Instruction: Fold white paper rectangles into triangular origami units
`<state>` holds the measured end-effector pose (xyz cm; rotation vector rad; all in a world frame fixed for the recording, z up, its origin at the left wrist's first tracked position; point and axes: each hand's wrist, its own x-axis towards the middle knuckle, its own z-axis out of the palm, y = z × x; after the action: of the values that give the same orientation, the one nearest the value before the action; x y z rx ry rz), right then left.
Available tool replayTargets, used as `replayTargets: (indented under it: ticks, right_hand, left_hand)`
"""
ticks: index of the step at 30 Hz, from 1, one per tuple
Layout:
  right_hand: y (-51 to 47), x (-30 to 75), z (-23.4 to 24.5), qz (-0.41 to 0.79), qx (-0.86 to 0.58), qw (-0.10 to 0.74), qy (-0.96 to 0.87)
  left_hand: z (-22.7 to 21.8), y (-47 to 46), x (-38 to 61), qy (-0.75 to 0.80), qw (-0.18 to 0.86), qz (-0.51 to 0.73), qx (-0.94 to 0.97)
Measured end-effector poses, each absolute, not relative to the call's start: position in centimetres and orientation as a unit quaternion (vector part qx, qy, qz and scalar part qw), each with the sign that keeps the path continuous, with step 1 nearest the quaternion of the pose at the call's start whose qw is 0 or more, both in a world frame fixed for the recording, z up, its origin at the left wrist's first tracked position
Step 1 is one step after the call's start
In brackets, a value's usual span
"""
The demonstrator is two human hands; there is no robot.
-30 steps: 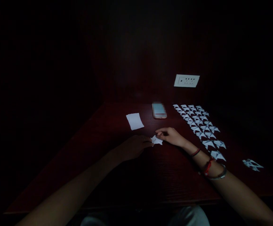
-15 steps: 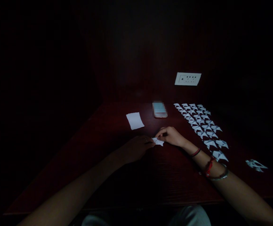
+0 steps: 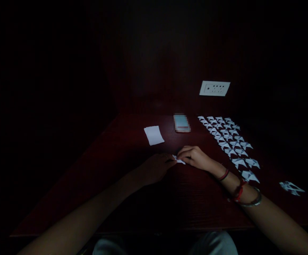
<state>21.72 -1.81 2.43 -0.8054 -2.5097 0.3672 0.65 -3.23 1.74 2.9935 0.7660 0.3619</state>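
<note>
A small white folded paper piece lies on the dark red table, pinched between both my hands. My left hand closes on its left end with the fingertips. My right hand covers its right side, fingers curled down and pressing on it. Red threads and a metal bangle circle my right wrist. The scene is very dark, so finger detail is faint.
Two long rows of several finished folded paper pieces run along the right. A lone folded piece lies far right. A white paper stack and a phone sit behind my hands. A white socket plate is on the wall.
My right hand has lowered over the paper piece and now hides more of it. My left hand has kept its pinch. The view has shifted slightly.
</note>
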Motion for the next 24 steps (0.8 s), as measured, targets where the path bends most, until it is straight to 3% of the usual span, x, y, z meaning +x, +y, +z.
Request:
replayTargets:
  ticks: [24]
  right_hand:
    - [-1.79,22.46,2.67,0.110,-0.302,0.212,-0.923]
  left_hand:
    - [2.00,-3.14,0.94,0.263,-0.013,0.064,0.963]
